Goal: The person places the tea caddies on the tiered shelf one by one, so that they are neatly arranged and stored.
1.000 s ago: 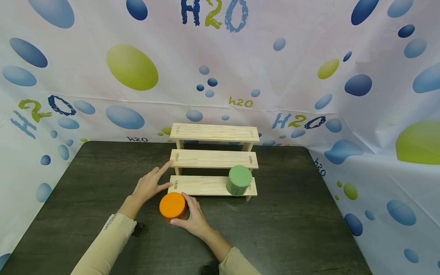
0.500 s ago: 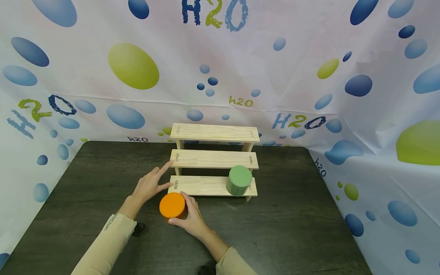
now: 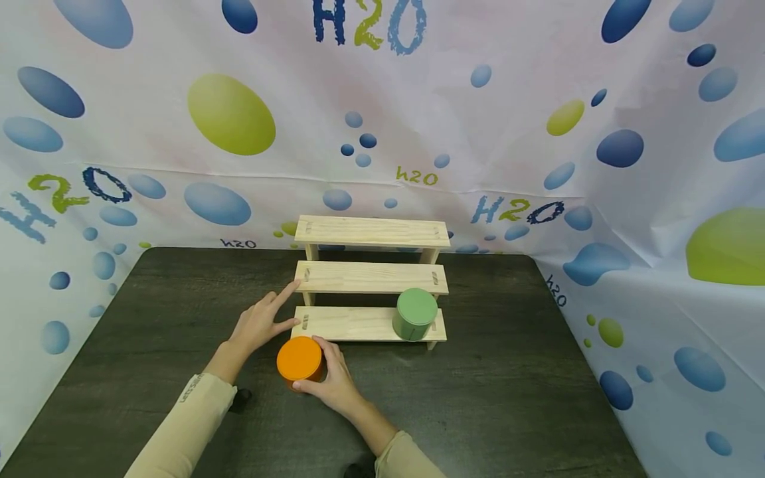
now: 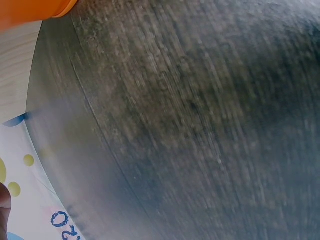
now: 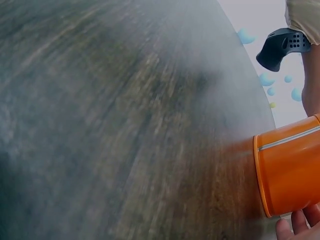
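Observation:
In the head view, an orange lidded tin [image 3: 299,358] stands upright just in front of the lower left end of a three-step wooden shelf [image 3: 343,323]. My right hand [image 3: 337,385] grips its right side between thumb and fingers. The right wrist view shows the tin's side [image 5: 290,167] with a silvery seam, and fingertips [image 5: 300,222] below it. Whether its base touches the table is hard to tell. My left hand [image 3: 257,323] reaches to the shelf's left end, index fingertip at the middle step and thumb at the bottom one. A green lidded tin [image 3: 415,314] sits on the bottom step's right end.
The dark wood-grain table [image 3: 508,385] extends around the shelf. Behind and at both sides hangs a white backdrop [image 3: 382,93] with blue and green spots. A dark wrist device [image 5: 280,47] on the left arm shows in the right wrist view.
My right forearm has shifted very slightly to the left, still with the orange tin in the hand. The left hand, both tins and the shelf stay where they were.

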A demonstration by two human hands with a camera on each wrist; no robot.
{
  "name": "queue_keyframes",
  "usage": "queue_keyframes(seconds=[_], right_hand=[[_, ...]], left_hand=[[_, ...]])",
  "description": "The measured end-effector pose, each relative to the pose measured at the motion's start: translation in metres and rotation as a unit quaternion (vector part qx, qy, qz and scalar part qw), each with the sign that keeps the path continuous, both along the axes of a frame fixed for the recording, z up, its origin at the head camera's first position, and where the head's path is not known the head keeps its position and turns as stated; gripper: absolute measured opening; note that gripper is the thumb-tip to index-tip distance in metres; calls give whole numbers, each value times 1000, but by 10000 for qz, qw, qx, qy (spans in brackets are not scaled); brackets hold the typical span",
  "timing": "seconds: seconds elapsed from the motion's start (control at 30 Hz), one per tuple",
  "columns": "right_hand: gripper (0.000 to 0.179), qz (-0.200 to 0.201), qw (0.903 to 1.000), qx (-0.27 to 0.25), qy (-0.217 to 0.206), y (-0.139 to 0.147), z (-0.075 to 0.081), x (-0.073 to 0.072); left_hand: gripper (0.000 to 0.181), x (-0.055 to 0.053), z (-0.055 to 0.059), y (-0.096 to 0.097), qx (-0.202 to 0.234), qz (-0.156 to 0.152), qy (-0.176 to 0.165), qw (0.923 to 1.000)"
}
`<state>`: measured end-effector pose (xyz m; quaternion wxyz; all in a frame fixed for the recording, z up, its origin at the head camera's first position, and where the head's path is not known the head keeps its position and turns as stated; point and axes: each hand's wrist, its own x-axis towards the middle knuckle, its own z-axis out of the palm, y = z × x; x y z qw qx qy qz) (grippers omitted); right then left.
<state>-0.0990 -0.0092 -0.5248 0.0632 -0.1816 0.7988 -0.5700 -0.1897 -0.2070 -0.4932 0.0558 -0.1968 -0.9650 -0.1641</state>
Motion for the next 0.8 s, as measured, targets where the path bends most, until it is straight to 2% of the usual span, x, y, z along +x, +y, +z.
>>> queue_keyframes(seconds=[0.47,0.8], right_hand=[[71,167,9981,-551,-197,1,-2,-1],[72,265,9983,-506,-91,1,-2,-1]], left_hand=[[86,1,0,2,60,-7,-46,10000],[87,1,2,2,24,-9,-36,10000]])
